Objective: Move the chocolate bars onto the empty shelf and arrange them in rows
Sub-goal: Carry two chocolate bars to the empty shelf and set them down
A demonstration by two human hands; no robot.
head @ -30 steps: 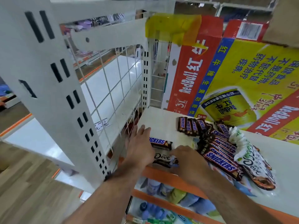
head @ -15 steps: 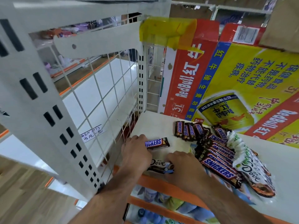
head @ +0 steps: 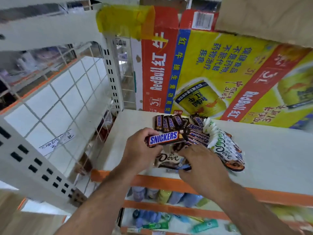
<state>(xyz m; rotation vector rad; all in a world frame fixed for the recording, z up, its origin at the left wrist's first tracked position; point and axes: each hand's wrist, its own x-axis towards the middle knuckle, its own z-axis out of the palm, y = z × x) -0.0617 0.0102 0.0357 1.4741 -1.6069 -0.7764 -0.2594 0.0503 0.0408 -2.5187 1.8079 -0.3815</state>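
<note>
My left hand [head: 140, 150] grips a Snickers bar [head: 164, 138] lifted a little above the white shelf [head: 271, 158]. My right hand [head: 198, 162] rests with curled fingers on a Dove bar [head: 166, 159] lying at the shelf's front edge, pinching its right end. Behind them a row of Snickers bars [head: 169, 122] stands at the back, and a loose pile of Snickers bars [head: 197, 134] lies beside a stack of white Dove bars [head: 225, 150].
A large Red Bull carton [head: 211, 73] stands against the back of the shelf. A white wire grid panel [head: 67, 99] and slotted upright [head: 111, 78] close off the left side. The orange shelf lip [head: 169, 182] runs along the front, with bottles on the shelves below.
My left hand has picked the Snickers bar up off the shelf and turned it label-up. My right hand stays on the Dove bar. The camera has moved closer.
</note>
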